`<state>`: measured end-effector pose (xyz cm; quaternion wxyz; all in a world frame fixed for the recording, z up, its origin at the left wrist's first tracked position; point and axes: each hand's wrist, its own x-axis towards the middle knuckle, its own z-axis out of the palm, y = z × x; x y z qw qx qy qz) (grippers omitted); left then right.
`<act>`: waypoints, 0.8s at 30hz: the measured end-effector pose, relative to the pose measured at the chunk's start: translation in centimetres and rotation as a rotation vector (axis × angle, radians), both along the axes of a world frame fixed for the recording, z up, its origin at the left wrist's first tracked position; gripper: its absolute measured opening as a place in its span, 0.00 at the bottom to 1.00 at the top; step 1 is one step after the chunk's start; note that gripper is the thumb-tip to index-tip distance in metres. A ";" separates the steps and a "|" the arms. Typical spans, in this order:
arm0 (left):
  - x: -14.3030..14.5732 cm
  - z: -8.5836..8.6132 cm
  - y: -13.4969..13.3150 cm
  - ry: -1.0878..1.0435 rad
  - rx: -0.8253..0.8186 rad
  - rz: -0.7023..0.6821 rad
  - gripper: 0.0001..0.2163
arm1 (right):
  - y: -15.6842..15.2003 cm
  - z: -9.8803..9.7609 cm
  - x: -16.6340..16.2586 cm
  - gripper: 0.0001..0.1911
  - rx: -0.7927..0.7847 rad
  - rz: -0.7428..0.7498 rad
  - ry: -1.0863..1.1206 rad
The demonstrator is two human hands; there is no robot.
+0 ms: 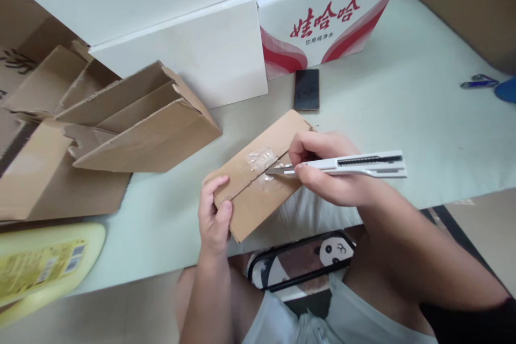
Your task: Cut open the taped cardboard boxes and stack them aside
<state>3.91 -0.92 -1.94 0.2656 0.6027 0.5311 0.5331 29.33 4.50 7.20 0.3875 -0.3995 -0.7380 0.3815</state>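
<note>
A small brown cardboard box [258, 207] lies at the table's near edge, tilted at an angle. Clear tape [261, 159] sticks across the middle of its seam. My left hand [214, 215] grips the box's left end, fingers on top. In my right hand [328, 166] is a white utility knife [355, 164], its handle pointing right. The blade's tip is at the seam beside the tape; how deep it goes I cannot tell.
Opened cardboard boxes [161, 142] stand at the left, near a yellow bottle [44, 269]. Behind are white cartons [181, 59], a red-and-white carton [322, 21] and a phone [306, 90]. Blue-handled items [479, 82] lie far right on the pale tablecloth [423, 118].
</note>
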 end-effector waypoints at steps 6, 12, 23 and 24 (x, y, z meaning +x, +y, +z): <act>0.1 0.1 0.0 0.012 0.006 0.003 0.17 | -0.1 0.0 0.0 0.06 -0.004 -0.006 -0.002; 0.3 0.3 0.0 0.020 -0.028 0.032 0.19 | 0.0 0.0 0.0 0.06 0.013 -0.002 -0.003; 0.3 0.2 0.0 0.002 -0.018 0.032 0.19 | 0.0 0.0 0.1 0.05 0.004 0.008 -0.002; 0.3 0.2 0.0 0.002 -0.014 0.030 0.19 | 0.0 0.0 0.1 0.05 0.008 0.006 -0.001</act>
